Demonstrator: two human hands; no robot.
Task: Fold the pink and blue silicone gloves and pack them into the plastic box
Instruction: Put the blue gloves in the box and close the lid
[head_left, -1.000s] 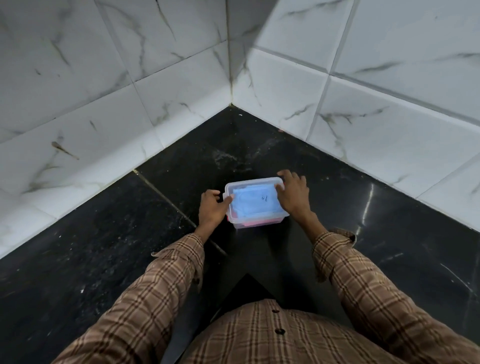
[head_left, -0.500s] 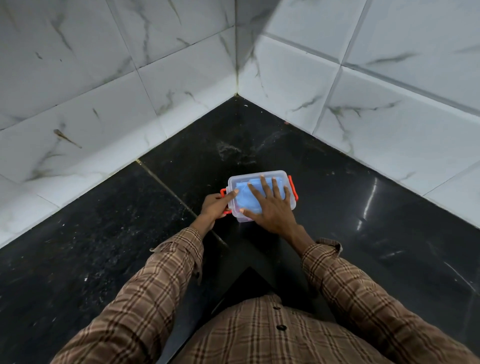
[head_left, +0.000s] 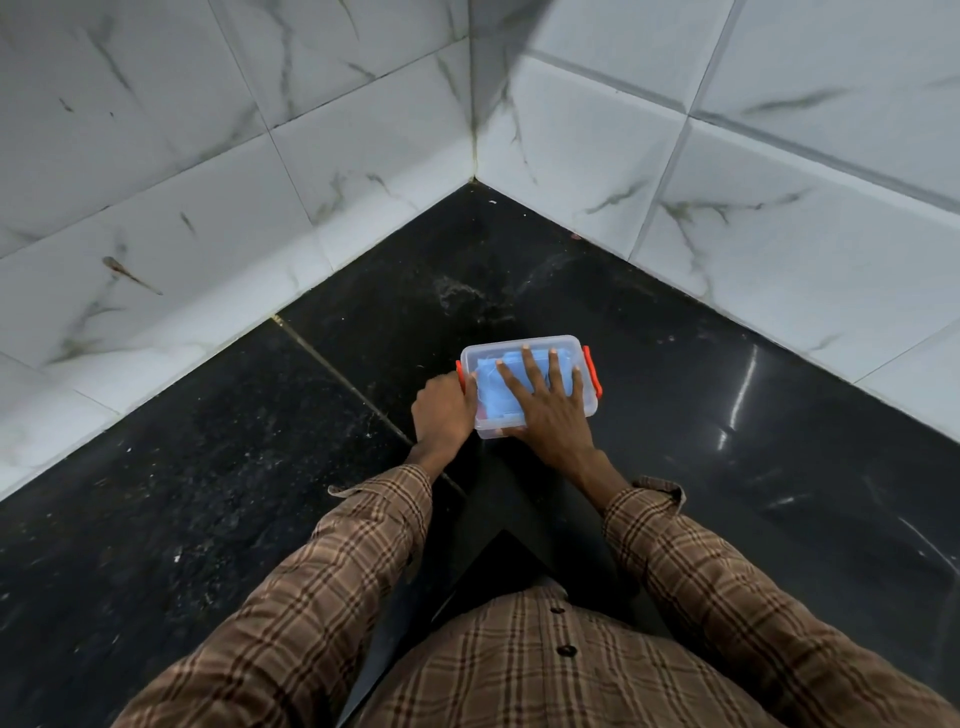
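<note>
Four fingers (head_left: 527, 364) of the right hand (head_left: 545, 410) are laid straight and spread on the lid (head_left: 519, 347) of the plastic box (head_left: 530, 387), pressed flat rather than curled; the thumb is seen at the box's near edge. The left hand (head_left: 441, 410) is held at the box's left end, its fingers curled in against the orange clip (head_left: 460, 371) there; whether the clip is actually gripped or only pushed cannot be told, as the fingertips are hidden.

One box is seen, clear-walled, with one clear lid seated on it and two orange clips, the second clip (head_left: 594, 371) lying against the right end. Inside, a folded blue silicone glove (head_left: 491, 387) is seen through the lid, filling most of the space. A small patch of pink (head_left: 482, 414) is visible low at the near left corner, probably the pink glove beneath the blue one, though too little shows to be sure.

The box is set on a black stone floor (head_left: 208, 493), near the corner where two walls (head_left: 727, 182) of white marbled tile meet. Two brown plaid sleeves (head_left: 363, 545) are seen running back from the hands.
</note>
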